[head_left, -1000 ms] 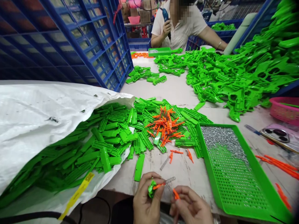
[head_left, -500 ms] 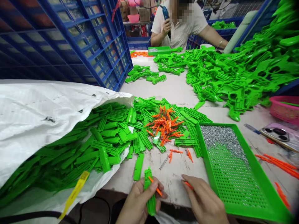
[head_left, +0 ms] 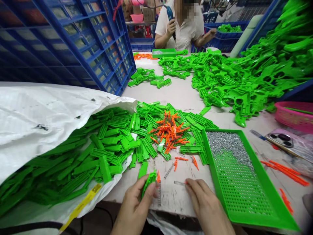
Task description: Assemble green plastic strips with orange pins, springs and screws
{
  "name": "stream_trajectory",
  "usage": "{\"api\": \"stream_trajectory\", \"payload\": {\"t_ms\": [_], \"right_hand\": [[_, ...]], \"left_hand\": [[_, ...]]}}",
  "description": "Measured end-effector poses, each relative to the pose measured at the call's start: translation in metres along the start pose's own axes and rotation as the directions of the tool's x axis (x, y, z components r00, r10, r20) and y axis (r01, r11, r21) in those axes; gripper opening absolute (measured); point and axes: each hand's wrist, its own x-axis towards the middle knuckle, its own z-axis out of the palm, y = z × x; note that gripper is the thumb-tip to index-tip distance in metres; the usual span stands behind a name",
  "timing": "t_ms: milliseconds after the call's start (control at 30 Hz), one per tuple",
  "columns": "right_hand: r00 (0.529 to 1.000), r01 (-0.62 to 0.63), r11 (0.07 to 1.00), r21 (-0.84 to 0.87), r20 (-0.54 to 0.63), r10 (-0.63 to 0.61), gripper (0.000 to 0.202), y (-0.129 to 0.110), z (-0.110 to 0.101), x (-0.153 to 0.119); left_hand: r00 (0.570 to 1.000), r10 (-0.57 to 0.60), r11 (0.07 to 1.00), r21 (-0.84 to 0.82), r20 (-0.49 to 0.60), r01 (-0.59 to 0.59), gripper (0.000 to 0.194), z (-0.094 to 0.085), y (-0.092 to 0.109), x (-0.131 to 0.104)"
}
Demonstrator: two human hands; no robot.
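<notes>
Near the table's front edge my left hand is closed round a green plastic piece. An orange piece with a spring below it shows just right of those fingers; whether they touch it is unclear. My right hand pinches a small orange piece, mostly hidden by its fingertips, with a spring pointing left from it. Beyond both hands lies a heap of orange pieces on flat green pieces. A few loose orange pieces and springs lie before the heap.
A white sack spilling green pieces is at left, below a blue crate. A green tray of tiny metal parts stands right, near a phone and a pink basket. Across the table, a person holds a power tool.
The green piece in my left hand has been tilted, and the orange piece formerly across it now shows beside it. My right fingertips have shifted slightly left. The person's arm has pulled back.
</notes>
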Motion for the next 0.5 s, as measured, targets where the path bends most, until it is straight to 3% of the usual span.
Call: {"api": "stream_trajectory", "payload": {"t_ms": [33,100,200,333,433,500], "right_hand": [[0.999,0.041,0.999,0.024,0.014,-0.041,0.033,0.001,0.001,0.001],[0.995,0.097,0.994,0.045,0.006,-0.097,0.033,0.004,0.0,0.002],[0.996,0.058,0.998,0.026,-0.07,-0.056,0.026,0.003,-0.004,0.003],[0.995,-0.066,0.997,0.037,-0.075,0.069,0.032,-0.007,0.0,0.007],[0.992,-0.126,0.98,0.157,0.02,0.124,0.027,-0.009,0.004,0.009],[0.993,-0.106,0.976,0.189,0.062,0.095,0.022,-0.006,0.004,0.007]], "left_hand": [[0.995,-0.078,0.985,-0.147,0.064,0.087,0.025,0.002,-0.001,-0.004],[0.956,-0.228,0.856,-0.43,0.184,0.287,0.024,0.005,-0.004,-0.01],[0.876,-0.327,0.623,-0.616,0.355,0.482,0.021,0.012,-0.012,-0.016],[0.826,-0.295,0.47,-0.679,0.481,0.564,0.021,0.02,-0.022,-0.018],[0.813,-0.303,0.413,-0.7,0.497,0.582,0.025,0.021,-0.027,-0.018],[0.809,-0.323,0.39,-0.71,0.491,0.586,0.025,0.02,-0.029,-0.018]]}}
